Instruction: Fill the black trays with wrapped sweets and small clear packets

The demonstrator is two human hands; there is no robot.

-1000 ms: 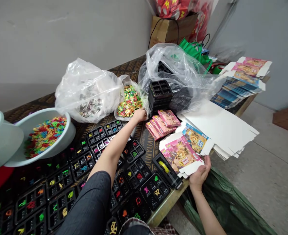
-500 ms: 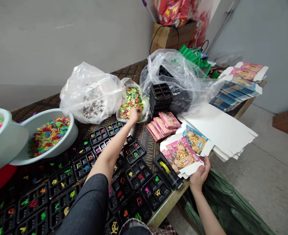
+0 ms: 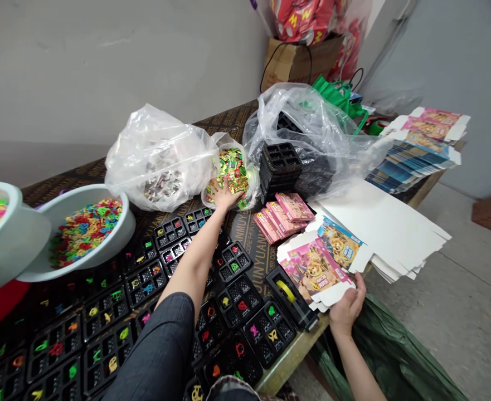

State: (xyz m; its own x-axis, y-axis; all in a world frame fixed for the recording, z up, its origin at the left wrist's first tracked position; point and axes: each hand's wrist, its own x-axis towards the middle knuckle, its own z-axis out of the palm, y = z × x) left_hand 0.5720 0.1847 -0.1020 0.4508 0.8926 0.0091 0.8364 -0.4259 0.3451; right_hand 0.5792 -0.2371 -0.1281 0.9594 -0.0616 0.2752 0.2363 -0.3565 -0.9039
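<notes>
Left hand [image 3: 225, 197] spread on packets [image 3: 234, 163], pink carton [image 3: 312, 266] pointing lengthwise at right hand [image 3: 347, 306], grip unclear

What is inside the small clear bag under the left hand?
Small, shiny pieces, mostly green and yellow, are visible inside the bag. The left hand covers some, and everything below the top layer is hidden.

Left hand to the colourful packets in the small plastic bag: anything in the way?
Nothing visible. The left hand is spread over the packets, apparently touching them, at the open mouth of the small plastic bag. The larger whitish bag and the black tray stack stand on either side, out of its path.
</notes>
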